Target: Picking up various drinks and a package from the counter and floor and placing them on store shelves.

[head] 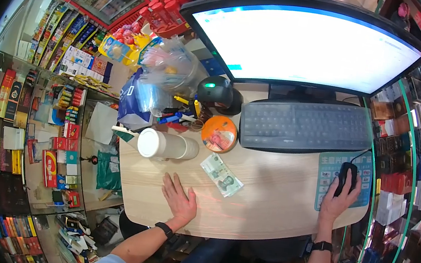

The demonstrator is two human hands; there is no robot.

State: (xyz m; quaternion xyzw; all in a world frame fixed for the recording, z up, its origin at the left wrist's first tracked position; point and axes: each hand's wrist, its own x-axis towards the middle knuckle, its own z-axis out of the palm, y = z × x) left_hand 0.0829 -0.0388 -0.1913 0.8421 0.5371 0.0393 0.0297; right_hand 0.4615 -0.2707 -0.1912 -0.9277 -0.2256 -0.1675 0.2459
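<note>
My left hand (179,202) rests on the light wooden desk (263,217) near its front edge, fingers apart, holding nothing. My right hand (340,195) lies over a black computer mouse (346,179) on a teal printed mouse pad (320,198). Between my hands, nearer the left one, a green banknote (223,175) bearing a portrait lies flat. Behind it stands a round orange container (219,133) with a picture on its lid. A white cylindrical cup or bottle (167,146) is beyond my left hand. Under its clear cover, a black keyboard (305,126) sits below the bright monitor (308,45).
A black scanner (217,93) with a green light stands left of the keyboard, beside pens (181,116) and plastic bags (171,67). Glass shelves with small boxes (50,169) flank the desk at left. More stocked glass shelves (395,182) adjoin its right side.
</note>
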